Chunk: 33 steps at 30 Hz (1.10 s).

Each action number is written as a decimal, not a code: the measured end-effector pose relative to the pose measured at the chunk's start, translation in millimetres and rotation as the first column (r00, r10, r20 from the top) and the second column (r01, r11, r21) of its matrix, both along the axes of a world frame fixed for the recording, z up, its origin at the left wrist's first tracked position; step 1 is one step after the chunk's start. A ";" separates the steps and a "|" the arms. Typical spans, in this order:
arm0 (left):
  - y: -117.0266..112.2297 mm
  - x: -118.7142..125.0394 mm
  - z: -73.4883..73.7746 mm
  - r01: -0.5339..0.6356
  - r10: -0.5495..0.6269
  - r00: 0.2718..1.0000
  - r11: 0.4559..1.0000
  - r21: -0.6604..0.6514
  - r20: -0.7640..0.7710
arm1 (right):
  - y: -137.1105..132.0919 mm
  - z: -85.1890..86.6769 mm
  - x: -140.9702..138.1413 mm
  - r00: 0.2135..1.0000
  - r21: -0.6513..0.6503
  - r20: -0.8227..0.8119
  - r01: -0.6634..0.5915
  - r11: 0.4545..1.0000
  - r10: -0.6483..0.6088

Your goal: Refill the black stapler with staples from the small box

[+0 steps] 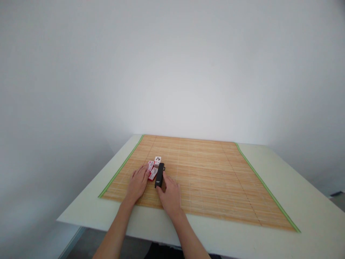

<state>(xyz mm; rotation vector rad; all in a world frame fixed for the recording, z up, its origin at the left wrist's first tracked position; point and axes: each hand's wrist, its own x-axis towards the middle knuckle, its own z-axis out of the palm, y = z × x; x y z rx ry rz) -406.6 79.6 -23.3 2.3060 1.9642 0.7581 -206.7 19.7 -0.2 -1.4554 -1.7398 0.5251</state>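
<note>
A black stapler (160, 175) lies lengthwise on the left part of a bamboo mat (205, 176). My right hand (171, 196) grips it, thumb at its near end and fingers along its right side. Just left of it are small red-and-white boxes: one box (152, 174) beside the stapler, another box (150, 165) behind that, and a white box (157, 159) with a dark drawing, farthest from me. My left hand (138, 183) rests on the mat with fingers stretched out, fingertips against the left side of the nearer boxes.
The mat has green edging (266, 187) on its left and right sides and lies on a white table (285, 176). A plain white wall (188, 72) rises behind the table. At the far right, a dark object (336, 194) is partly in view.
</note>
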 end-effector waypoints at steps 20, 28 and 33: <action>-81.8 120.5 42.6 0.235 -0.254 0.958 0.962 0.137 0.137 | -4.5 -3.6 81.9 0.994 0.100 -0.011 0.105 0.989 -0.105; -44.7 180.9 14.2 0.339 -0.338 0.940 0.940 0.038 -0.031 | -8.0 -7.6 155.0 0.947 0.098 0.321 -0.023 0.995 -0.010; -48.2 173.6 3.8 0.297 -0.292 0.945 0.955 0.014 -0.147 | -15.2 -8.8 150.7 0.903 0.021 0.429 -0.022 1.000 0.011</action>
